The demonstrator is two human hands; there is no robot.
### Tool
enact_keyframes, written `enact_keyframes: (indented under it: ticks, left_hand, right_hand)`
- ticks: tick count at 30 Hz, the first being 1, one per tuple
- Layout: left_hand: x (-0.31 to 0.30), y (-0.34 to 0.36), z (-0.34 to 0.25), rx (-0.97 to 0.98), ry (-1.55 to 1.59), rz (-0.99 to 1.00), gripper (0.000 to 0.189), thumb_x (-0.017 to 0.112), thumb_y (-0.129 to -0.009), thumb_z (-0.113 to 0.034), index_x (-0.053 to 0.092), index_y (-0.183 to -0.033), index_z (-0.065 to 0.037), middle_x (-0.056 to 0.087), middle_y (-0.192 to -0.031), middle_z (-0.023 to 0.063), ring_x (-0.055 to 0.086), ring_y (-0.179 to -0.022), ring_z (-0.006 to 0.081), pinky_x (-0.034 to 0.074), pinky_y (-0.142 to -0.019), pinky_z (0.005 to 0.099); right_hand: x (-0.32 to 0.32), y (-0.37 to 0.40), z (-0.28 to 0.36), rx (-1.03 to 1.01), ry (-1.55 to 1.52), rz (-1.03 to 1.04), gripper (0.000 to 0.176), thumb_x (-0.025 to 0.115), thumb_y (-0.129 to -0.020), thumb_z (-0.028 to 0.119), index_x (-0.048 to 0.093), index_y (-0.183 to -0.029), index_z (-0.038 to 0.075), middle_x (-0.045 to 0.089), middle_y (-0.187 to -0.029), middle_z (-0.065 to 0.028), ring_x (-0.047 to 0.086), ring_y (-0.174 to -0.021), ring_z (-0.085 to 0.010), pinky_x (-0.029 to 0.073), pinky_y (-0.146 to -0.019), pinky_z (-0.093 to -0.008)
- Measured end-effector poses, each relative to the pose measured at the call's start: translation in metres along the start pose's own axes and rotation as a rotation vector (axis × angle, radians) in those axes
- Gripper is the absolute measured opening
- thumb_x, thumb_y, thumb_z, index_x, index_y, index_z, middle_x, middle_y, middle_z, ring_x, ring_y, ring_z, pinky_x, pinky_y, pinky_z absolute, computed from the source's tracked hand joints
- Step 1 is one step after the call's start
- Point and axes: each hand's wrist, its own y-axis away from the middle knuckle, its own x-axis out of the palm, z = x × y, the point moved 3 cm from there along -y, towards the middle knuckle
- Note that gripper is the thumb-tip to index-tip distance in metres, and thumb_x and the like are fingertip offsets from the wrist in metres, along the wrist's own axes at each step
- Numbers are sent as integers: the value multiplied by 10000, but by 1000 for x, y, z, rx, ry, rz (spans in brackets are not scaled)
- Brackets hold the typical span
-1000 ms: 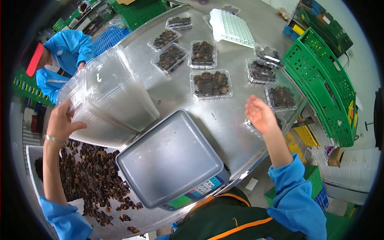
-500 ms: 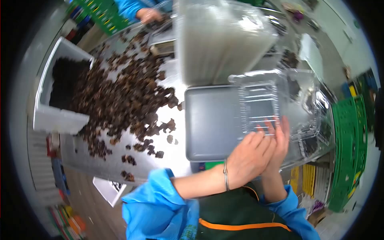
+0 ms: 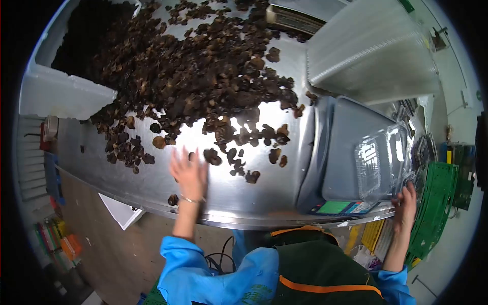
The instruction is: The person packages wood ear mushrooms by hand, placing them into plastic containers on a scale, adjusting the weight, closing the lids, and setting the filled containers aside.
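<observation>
The left hand (image 3: 189,174) is spread near the bench's (image 3: 249,202) front edge, beside dark pieces (image 3: 203,76). Farther right, the scale (image 3: 336,165) supports a clear container (image 3: 370,165), perhaps steadied by the right hand (image 3: 405,208); whether it pinches, I cannot tell.

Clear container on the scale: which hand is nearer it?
Right. The right hand is by the container, at its lower right; the left hand is far off left, near dark pieces.
</observation>
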Motion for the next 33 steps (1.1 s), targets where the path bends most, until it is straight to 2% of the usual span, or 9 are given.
enact_keyframes:
  ticks: [4,8,10,11,13,16,22,28,33]
  left_hand:
    - [-37,-72,142,-95,35,-329,646,644,-782,-322,397,-1336,-97,302,-1379,234,298,-1239,420,250,-1010,514]
    - [10,-47,307,-1033,-51,-321,755,547,-804,-539,311,-1369,-97,299,-1361,280,277,-1264,428,261,-1027,473]
    - [27,-52,312,-1070,293,-198,705,540,-821,-508,359,-1334,-59,414,-1283,277,379,-1209,402,305,-1012,422]
    - [16,-76,265,-683,353,-272,647,541,-838,-451,402,-1292,-13,492,-1216,251,455,-1147,377,337,-995,390]
    - [35,-90,182,-452,546,-229,619,608,-811,-360,411,-1292,-23,481,-1224,232,447,-1138,367,341,-967,411]
    - [19,-97,35,-300,636,-63,898,767,-624,-275,302,-1369,-85,380,-1311,204,343,-1218,363,301,-1014,412]
    - [17,-105,-33,-299,1529,252,780,750,-595,-59,408,-1295,-96,417,-1215,124,424,-1162,267,372,-973,355]
    - [-80,-143,-83,-87,1585,261,626,719,-622,-35,478,-1197,-89,466,-1155,79,482,-1102,211,404,-944,324]
    - [-146,-146,-213,412,1556,187,596,719,-645,-4,420,-1157,-56,484,-1115,64,492,-1064,163,413,-917,298]
  right_hand:
    - [95,33,99,-324,142,265,447,587,-832,200,472,-1237,50,470,-1224,-58,483,-1013,-122,421,-784,-271]
    - [238,64,139,-387,313,819,439,558,-808,100,468,-1236,65,432,-1254,-60,423,-1076,-190,462,-787,-280]
    - [308,65,132,-346,463,933,469,586,-807,148,455,-1253,84,413,-1236,-68,440,-1044,-179,480,-764,-295]
    - [341,58,124,-320,572,938,489,596,-803,175,448,-1259,83,403,-1193,-115,487,-992,-182,482,-763,-281]
    - [403,28,92,-524,890,879,581,609,-813,256,384,-1323,91,404,-1274,-158,480,-1089,-239,470,-813,-337]
    - [467,31,42,-128,1135,668,870,641,-727,515,266,-1381,80,352,-1349,-173,484,-1115,-272,522,-733,-378]
    - [453,115,36,765,105,1182,407,575,-831,426,521,-1136,162,568,-1118,-63,567,-999,-219,486,-790,-504]
    - [357,112,111,492,-125,1126,378,645,-820,319,515,-1128,144,593,-1026,-48,601,-903,-198,523,-755,-445]
    - [202,81,139,166,-273,942,404,620,-839,287,472,-1165,97,585,-1032,-68,628,-841,-187,565,-612,-310]
